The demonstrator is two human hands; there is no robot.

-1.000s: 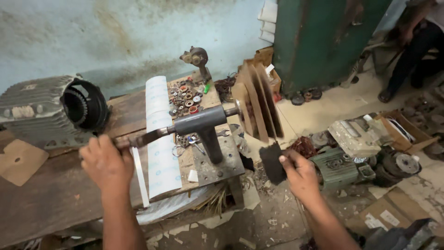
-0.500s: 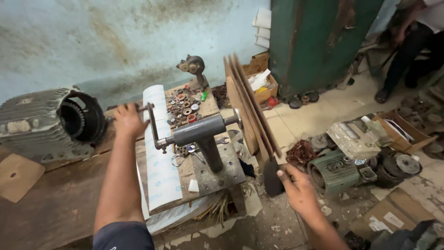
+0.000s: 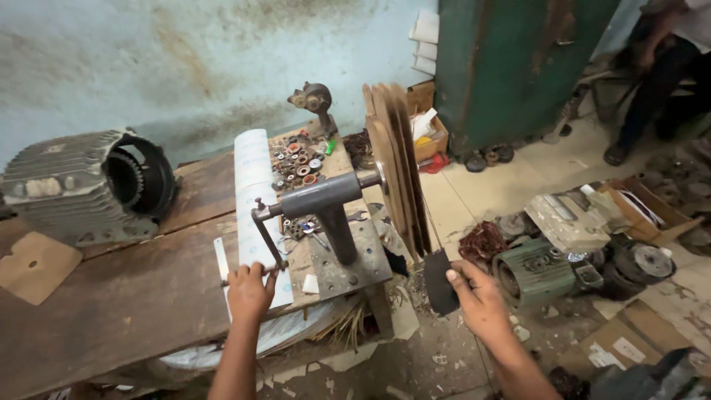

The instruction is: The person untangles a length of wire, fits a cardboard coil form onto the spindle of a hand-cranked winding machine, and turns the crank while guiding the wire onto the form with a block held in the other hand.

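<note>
A hand-cranked winding machine (image 3: 329, 204) is bolted to a steel base plate on the wooden bench (image 3: 126, 296). My left hand (image 3: 249, 290) grips its crank handle (image 3: 261, 237) at the low point of the turn. Stacked wooden formers (image 3: 396, 167) sit on the machine's shaft at the right. My right hand (image 3: 481, 296) holds a small dark pad (image 3: 440, 281) below the formers, with a thin wire running up from it to them.
A ribbed motor housing (image 3: 85, 185) lies on the bench at left. A white paper sheet (image 3: 255, 192) and small rings and bearings (image 3: 300, 159) lie behind the machine. Motor parts (image 3: 548, 259) and boxes clutter the floor. A green cabinet (image 3: 518, 67) and a seated person (image 3: 666, 67) are at right.
My left hand has swung the crank around, from the left side, up over the top, and down to the near side. The formers turned with it. My right hand kept the pad.
</note>
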